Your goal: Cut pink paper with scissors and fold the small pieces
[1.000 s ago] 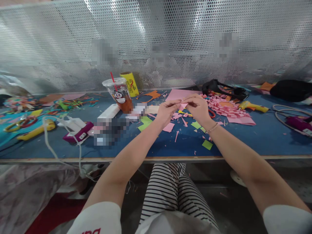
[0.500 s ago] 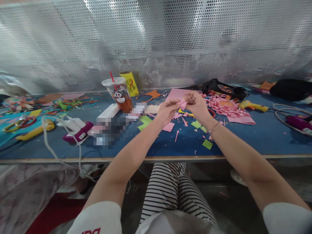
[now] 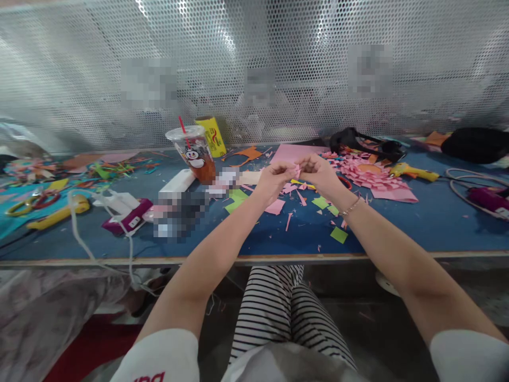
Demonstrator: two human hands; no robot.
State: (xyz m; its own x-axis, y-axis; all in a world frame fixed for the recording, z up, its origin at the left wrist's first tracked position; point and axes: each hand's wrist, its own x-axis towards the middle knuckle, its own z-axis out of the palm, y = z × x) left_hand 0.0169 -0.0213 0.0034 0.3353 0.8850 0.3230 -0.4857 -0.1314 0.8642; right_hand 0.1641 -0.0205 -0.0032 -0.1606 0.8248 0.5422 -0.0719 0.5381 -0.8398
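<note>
1. Head view, the work in hand: the left hand (image 3: 273, 180) and right hand (image 3: 320, 174) meet above the middle of the counter (image 3: 397, 228), fingertips pinched together on a small pink paper piece (image 3: 297, 171) held between them, clear of the surface. It looks like a fold or crease being pressed into the piece.
2. Head view, next move: finishing the crease would call for a firm, even pinch along the edge without tearing so small a scrap.
3. Head view, surface: blue counter littered with pink and green paper scraps (image 3: 338, 235). A pink paper flower (image 3: 371, 178) lies right of the hands, a yellow glue gun (image 3: 411, 172) beyond it. An iced drink cup (image 3: 193, 151) stands far left.
4. Head view, room: a perforated metal screen (image 3: 254, 63) closes off the far side.
</note>
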